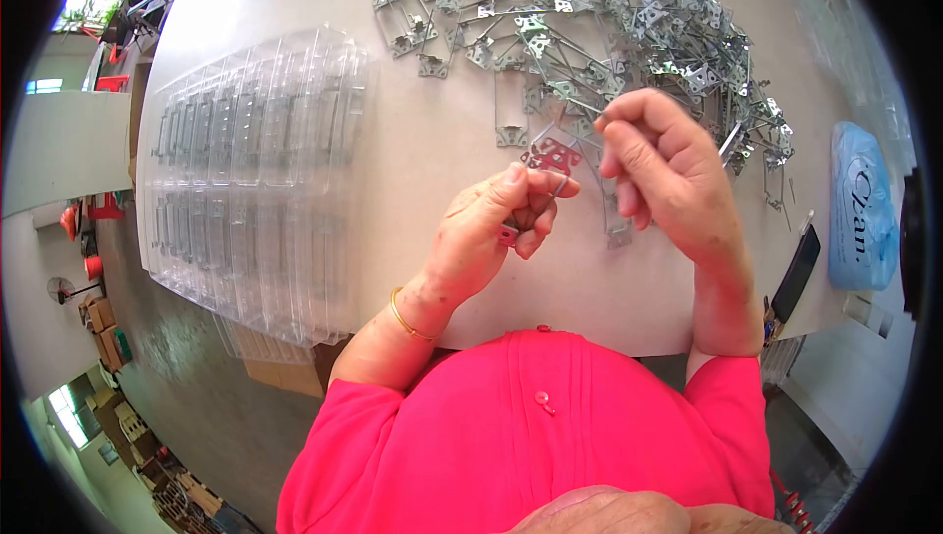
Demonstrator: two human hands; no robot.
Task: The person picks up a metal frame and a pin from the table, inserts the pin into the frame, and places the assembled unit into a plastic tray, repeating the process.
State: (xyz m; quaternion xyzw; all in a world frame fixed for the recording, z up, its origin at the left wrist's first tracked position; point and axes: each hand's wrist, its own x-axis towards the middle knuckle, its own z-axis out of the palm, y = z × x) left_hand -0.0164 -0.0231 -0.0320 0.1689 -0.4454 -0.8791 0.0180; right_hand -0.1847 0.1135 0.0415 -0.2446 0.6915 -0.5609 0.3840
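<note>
My left hand (486, 224) is closed, thumb and fingers pinching a small metal bracket (553, 155) with cut-out holes and thin wire on it. The bracket's plate looks reddish where it catches the colour of my shirt. Just to the right, my right hand (670, 175) is raised with curled fingers, thumb and forefinger close together. Whatever lies between those fingertips is too small to tell. Beyond both hands spreads a tangled pile of metal brackets with wire rods (565, 18). One loose bracket (511, 136) rests on the table beyond my left hand.
Stacked clear plastic trays (260, 185) with metal brackets in rows stand on the left of the white table (413, 141). At the right edge are a blue plastic bag (859, 205) and a dark phone-like object (796, 274). Cardboard boxes (103, 333) sit on the floor at left.
</note>
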